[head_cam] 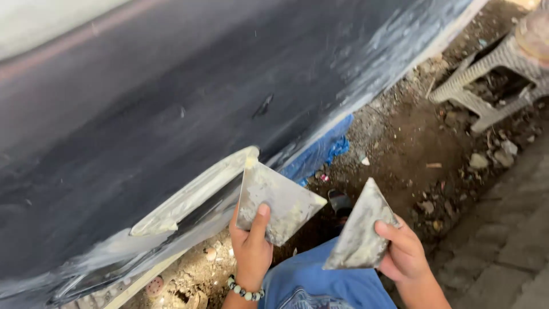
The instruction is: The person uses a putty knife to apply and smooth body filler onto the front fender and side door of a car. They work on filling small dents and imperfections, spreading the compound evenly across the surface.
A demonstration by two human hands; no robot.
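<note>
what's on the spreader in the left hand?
The metal spreader in the left hand carries smeared pale grey filler across its visible face, thicker near the thumb. Its top corner touches the pale filler strip on the dark panel. Its back face is hidden.

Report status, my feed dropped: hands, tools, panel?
Left hand grips metal scraper, edge near dark panel. Right hand holds second scraper, off panel. Nothing between.

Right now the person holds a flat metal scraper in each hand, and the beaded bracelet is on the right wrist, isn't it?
Not quite. The head view shows the beaded bracelet on the left wrist, below the left hand. The rest holds: the left hand grips one flat metal scraper and the right hand grips the other scraper.
</note>
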